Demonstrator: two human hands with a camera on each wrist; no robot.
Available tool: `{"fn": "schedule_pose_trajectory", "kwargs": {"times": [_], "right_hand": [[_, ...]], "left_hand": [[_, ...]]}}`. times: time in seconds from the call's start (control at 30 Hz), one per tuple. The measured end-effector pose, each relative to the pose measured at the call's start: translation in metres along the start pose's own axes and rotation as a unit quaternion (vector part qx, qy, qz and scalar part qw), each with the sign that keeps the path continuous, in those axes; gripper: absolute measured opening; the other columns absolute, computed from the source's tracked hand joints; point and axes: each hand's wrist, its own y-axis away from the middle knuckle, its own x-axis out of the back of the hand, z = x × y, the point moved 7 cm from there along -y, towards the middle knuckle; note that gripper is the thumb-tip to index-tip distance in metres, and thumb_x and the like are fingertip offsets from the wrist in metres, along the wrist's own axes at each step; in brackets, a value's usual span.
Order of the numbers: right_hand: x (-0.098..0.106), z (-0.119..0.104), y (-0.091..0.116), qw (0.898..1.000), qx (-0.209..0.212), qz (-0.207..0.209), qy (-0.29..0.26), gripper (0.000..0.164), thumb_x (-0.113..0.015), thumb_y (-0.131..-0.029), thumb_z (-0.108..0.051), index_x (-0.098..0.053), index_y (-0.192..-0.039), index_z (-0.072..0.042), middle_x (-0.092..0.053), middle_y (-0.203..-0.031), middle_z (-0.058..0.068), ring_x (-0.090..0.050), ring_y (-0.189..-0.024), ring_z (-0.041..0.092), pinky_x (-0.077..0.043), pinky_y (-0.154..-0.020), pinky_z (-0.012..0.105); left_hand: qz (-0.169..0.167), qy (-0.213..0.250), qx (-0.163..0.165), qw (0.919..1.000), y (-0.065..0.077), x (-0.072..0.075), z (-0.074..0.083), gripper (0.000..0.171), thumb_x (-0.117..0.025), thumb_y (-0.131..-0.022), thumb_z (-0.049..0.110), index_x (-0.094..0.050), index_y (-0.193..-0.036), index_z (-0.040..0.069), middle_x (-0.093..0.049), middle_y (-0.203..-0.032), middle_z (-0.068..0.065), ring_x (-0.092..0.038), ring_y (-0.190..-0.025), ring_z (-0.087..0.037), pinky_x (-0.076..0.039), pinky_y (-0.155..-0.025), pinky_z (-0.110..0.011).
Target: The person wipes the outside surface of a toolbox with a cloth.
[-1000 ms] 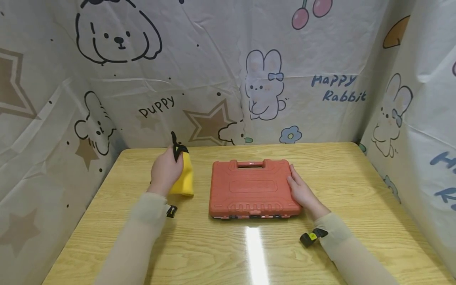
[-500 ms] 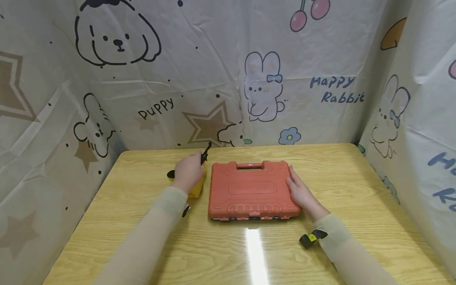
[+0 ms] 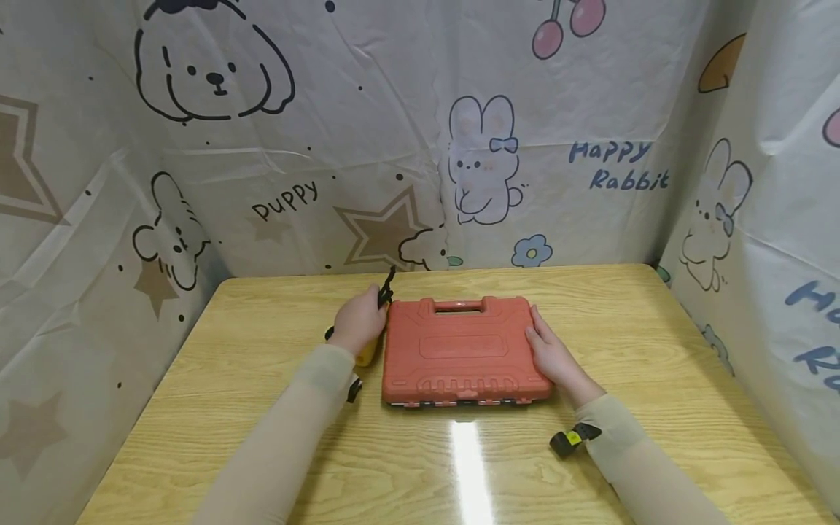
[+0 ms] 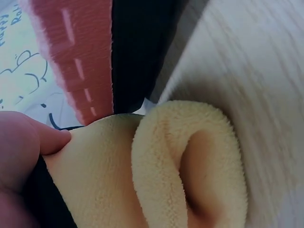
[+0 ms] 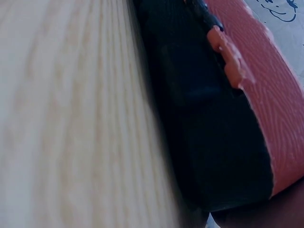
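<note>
In the head view my left hand [image 3: 358,318] grips a yellow fleecy cloth with black parts [image 3: 367,353] beside the left side of a red hard case [image 3: 462,346]. A black strip sticks up past my fingers; the rest of the cloth's far side is hidden behind the hand. The left wrist view shows my thumb pressing on the cloth [image 4: 159,166], whose end curls into an open fold by the case's lower, black half. My right hand [image 3: 554,357] lies along the case's right side, fingers straight against it and thumb at the lid's edge.
The case lies flat on a wood-grain table [image 3: 249,408], its carry handle [image 3: 459,305] toward the back and its latches toward me. A printed fabric curtain [image 3: 367,138] stands around the back and both sides. A small camera [image 3: 566,442] is strapped to my right wrist.
My left hand has moved right with the yellow cloth, from well left of the case to right beside its left side. The right hand and the case have stayed put.
</note>
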Motion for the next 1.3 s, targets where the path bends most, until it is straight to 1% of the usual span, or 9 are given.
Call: {"fn": "schedule_pose_trajectory", "kwargs": {"times": [0.17,0.3,0.43,0.6,0.73,0.93,1.1,1.3], "right_hand": [[0.0,0.001,-0.001,1.0,0.001,0.0,0.003,0.057,-0.025,-0.106,-0.025,0.002,-0.153,-0.009,0.002,-0.16,0.019,0.002,-0.143,0.031,-0.003,-0.118,0.054],[0.0,0.001,0.0,1.0,-0.002,0.001,0.005,0.057,-0.025,-0.106,-0.025,0.002,-0.153,-0.01,0.001,-0.16,0.019,0.001,-0.142,0.031,-0.003,-0.118,0.054],[0.0,0.001,0.001,1.0,-0.006,0.003,0.004,0.057,-0.025,-0.106,-0.026,0.002,-0.153,-0.011,0.001,-0.161,0.018,0.001,-0.143,0.031,-0.004,-0.118,0.054],[-0.001,0.001,0.0,1.0,-0.004,0.009,0.006,0.057,-0.025,-0.106,-0.025,0.001,-0.153,-0.01,0.001,-0.161,0.017,0.001,-0.143,0.031,-0.004,-0.118,0.054],[-0.001,0.001,0.0,1.0,-0.003,0.013,0.006,0.056,-0.025,-0.106,-0.025,0.0,-0.153,-0.01,0.0,-0.161,0.017,0.0,-0.143,0.031,-0.005,-0.118,0.055],[-0.002,0.0,0.001,1.0,-0.004,0.016,0.001,0.056,-0.025,-0.105,-0.023,0.0,-0.154,-0.01,0.0,-0.161,0.017,0.0,-0.143,0.032,-0.004,-0.118,0.055],[-0.002,0.0,0.001,1.0,-0.01,0.017,-0.001,0.056,-0.025,-0.106,-0.024,0.0,-0.154,-0.011,0.0,-0.161,0.016,0.0,-0.143,0.031,-0.004,-0.118,0.055],[-0.002,0.002,-0.001,1.0,-0.01,0.019,-0.003,0.056,-0.025,-0.106,-0.024,0.0,-0.154,-0.011,0.0,-0.161,0.016,0.0,-0.143,0.03,-0.004,-0.118,0.054]], "left_hand": [[0.004,0.014,0.002,0.9999,-0.003,-0.007,-0.004,0.031,-0.047,-0.098,0.023,-0.047,-0.124,0.005,-0.069,-0.101,-0.022,-0.064,-0.084,-0.034,-0.057,-0.073,-0.052],[0.001,0.019,0.003,0.9998,-0.003,-0.01,-0.006,0.034,-0.048,-0.098,0.022,-0.044,-0.127,0.005,-0.069,-0.103,-0.022,-0.064,-0.086,-0.034,-0.057,-0.074,-0.052],[-0.006,0.019,0.009,0.9998,-0.001,-0.01,-0.006,0.045,-0.048,-0.098,0.023,-0.039,-0.137,0.004,-0.066,-0.112,-0.024,-0.063,-0.095,-0.035,-0.056,-0.082,-0.052],[-0.011,0.019,0.009,0.9997,0.002,-0.01,-0.005,0.047,-0.049,-0.098,0.023,-0.038,-0.139,0.003,-0.065,-0.116,-0.025,-0.061,-0.1,-0.036,-0.054,-0.086,-0.053],[-0.008,0.018,0.007,0.9998,0.006,-0.008,-0.004,0.038,-0.049,-0.098,0.022,-0.043,-0.131,0.004,-0.067,-0.11,-0.023,-0.062,-0.097,-0.035,-0.055,-0.085,-0.052],[-0.002,0.025,0.003,0.9997,0.012,-0.008,-0.003,0.036,-0.051,-0.097,0.021,-0.044,-0.128,0.005,-0.066,-0.109,-0.023,-0.062,-0.098,-0.034,-0.054,-0.086,-0.052],[0.006,0.028,0.001,0.9996,0.018,-0.008,-0.003,0.03,-0.051,-0.097,0.023,-0.047,-0.122,0.006,-0.067,-0.106,-0.021,-0.062,-0.098,-0.034,-0.054,-0.087,-0.052],[0.01,0.026,-0.014,0.9995,0.028,-0.006,0.0,0.024,-0.053,-0.096,0.021,-0.049,-0.116,0.007,-0.068,-0.103,-0.02,-0.063,-0.096,-0.033,-0.054,-0.086,-0.052]]}}
